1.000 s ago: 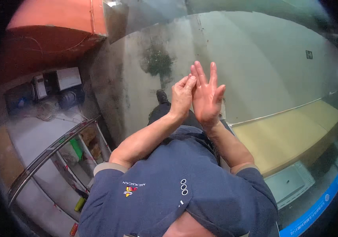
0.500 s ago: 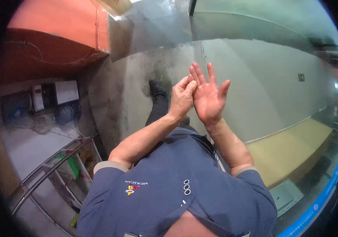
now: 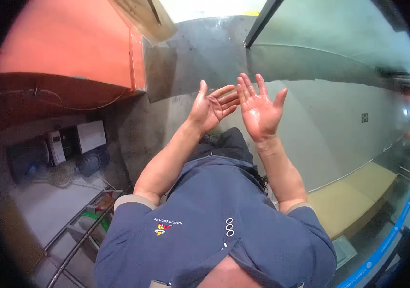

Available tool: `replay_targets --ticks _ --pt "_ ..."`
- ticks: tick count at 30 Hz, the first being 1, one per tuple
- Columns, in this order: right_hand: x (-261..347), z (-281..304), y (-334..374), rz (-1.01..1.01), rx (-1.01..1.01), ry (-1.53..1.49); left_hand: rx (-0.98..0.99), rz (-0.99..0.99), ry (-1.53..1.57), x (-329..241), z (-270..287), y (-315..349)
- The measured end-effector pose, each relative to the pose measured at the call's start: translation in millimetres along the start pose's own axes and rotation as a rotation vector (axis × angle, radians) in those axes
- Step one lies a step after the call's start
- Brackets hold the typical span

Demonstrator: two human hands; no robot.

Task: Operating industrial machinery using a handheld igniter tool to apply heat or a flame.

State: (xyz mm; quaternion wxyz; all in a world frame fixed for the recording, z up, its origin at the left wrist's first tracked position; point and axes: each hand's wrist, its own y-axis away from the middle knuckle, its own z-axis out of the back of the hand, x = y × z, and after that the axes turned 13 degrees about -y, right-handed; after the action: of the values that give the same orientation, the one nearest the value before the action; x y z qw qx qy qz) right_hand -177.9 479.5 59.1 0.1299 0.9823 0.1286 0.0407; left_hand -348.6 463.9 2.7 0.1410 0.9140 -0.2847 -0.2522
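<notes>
Though bare, glossy-palmed right hand (image 3: 261, 111)

This is looking like a storeroom or utility space — the exact kind is proving hard to tell: a grey floor (image 3: 166, 122) is stretching past an orange panel (image 3: 66, 43), a white box (image 3: 91, 136) and pale coil (image 3: 62, 177) are sitting near metal rails (image 3: 77, 248), and a yellow slab (image 3: 353, 199) is lying rightward.
</notes>
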Motion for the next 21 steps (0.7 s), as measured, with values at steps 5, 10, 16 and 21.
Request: replay_targets --ticks 5,10,16,21 --pt "3.5 -11.4 -81.7 -0.061 -0.016 -0.071 -0.023 -0.034 0.001 -68.1 -3.1 -39.8" --pt "18.6 -11.9 -193.7 -0.047 -0.044 0.208 0.040 -0.052 0.063 -134.1 0.8 -104.3" --pt "31.3 -76.0 -325.5 0.078 0.387 1.565 0.044 -0.043 0.048 -224.9 -18.4 -184.5" --pt "46.3 -111.4 -413.4 -0.110 0.467 1.920 0.110 0.036 -0.029 -277.8 -23.9 -241.7"
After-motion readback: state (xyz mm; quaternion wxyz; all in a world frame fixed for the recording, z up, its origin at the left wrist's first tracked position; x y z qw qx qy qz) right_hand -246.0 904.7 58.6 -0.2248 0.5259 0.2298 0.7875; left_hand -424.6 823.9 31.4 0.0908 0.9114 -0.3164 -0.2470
